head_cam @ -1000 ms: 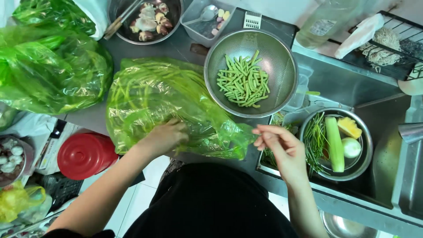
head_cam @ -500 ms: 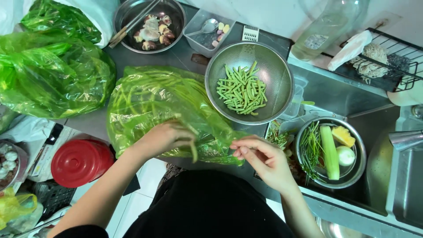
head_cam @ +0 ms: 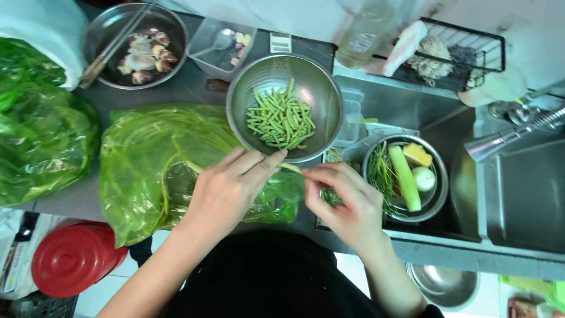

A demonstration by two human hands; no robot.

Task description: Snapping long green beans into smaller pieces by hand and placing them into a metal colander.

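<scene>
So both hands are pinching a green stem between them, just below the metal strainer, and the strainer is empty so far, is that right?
Not quite: in the head view the strainer already holds a pile of cut green stem pieces. The left hand and right hand do pinch a stem below it.

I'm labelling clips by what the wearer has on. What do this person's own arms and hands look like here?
Both forearms are bare, with no sleeve reaching the wrists. The left hand and right hand wear no gloves, and no rings, watch or bracelet show. Fingernails look short and unpainted. Below the arms, the dark black garment covers the torso.
</scene>
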